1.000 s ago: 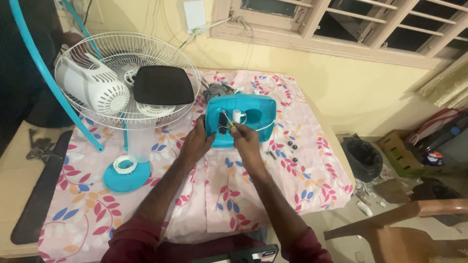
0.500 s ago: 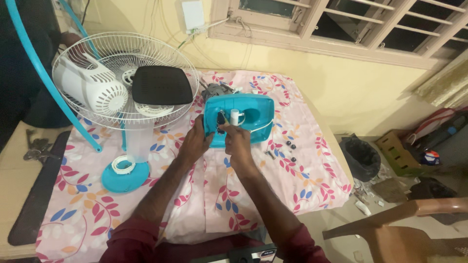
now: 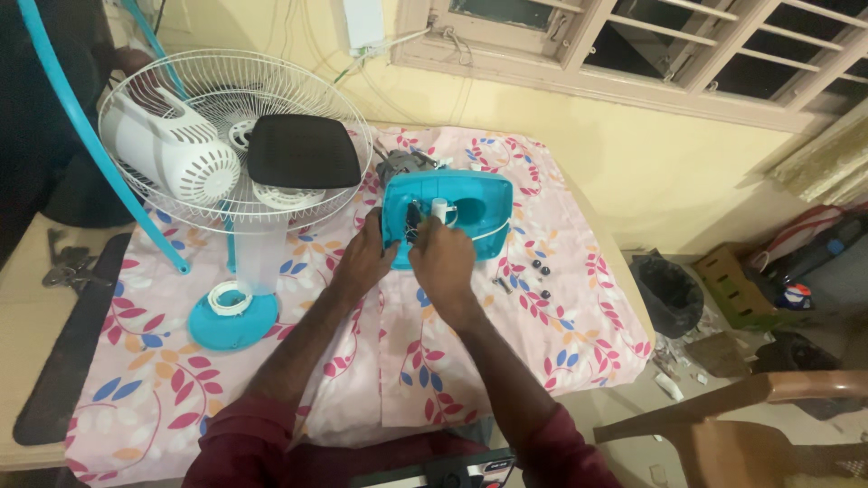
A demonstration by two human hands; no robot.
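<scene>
The right hand (image 3: 443, 260) has slid left over the blue fan base (image 3: 470, 203). Its fingers pinch something small inside. The left hand (image 3: 364, 258) clasps the base's left edge.

The bench (image 3: 27, 307) is mostly covered by a pink flowered cloth (image 3: 407, 361) that hangs over its near and right edges. On the cloth lie a white wire fan guard (image 3: 298, 90), a white motor cover (image 3: 172, 154) and a black pad (image 3: 303, 151) resting on the guard, a blue round cap (image 3: 231, 316), a blue fan base (image 3: 470, 203) and some small dark screws (image 3: 538, 280). A long black strip (image 3: 77, 343) and keys (image 3: 63, 267) lie on the bare wood at left.
</scene>
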